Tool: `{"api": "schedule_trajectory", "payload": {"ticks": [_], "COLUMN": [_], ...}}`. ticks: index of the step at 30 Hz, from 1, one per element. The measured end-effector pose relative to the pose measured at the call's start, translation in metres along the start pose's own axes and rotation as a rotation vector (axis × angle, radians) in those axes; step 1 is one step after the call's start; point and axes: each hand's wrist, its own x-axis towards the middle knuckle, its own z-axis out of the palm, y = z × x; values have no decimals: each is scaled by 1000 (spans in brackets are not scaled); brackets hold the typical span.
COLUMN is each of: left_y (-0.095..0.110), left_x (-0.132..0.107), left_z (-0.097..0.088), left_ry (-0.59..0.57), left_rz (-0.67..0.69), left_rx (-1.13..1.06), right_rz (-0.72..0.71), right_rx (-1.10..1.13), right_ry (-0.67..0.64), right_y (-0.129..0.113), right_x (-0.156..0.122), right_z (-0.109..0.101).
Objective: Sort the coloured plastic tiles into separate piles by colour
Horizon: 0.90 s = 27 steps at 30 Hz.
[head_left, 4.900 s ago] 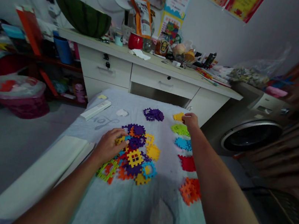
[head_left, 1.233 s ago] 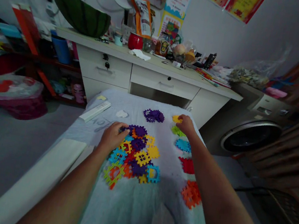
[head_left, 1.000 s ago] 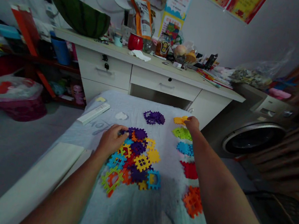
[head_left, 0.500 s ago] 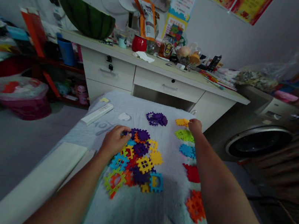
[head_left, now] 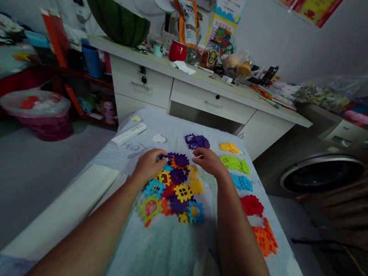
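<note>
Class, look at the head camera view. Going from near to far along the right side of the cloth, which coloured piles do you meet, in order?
Orange pile → red pile → blue pile → green pile → yellow pile.

a white desk lines the pale wall

The left hand is at the mixed pile of toothed pieces, the right hand near the purple pile.

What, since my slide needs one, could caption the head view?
Left hand at a mixed heap of notched pieces, right hand close by, single-colour piles nearby.
</note>
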Motion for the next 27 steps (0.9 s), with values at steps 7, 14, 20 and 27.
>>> {"api": "schedule_trajectory", "payload": {"ticks": [7,14,20,27], "left_y": [1,0,-3,-4], "left_x": [0,0,1,1], "left_z": [-1,1,2,4], "left_ry": [-18,-10,-11,-11], "left_rz": [-19,-9,-4,2], "left_rx": [48,73,75,76], "right_rz": [-122,-128,-50,359], "right_rx": [-107,-36,131,732], "right_ry": [-41,-19,274,597], "right_y": [-11,-12,7,36], "right_x": [-3,-3,3,18], "right_z": [37,38,36,47]}}
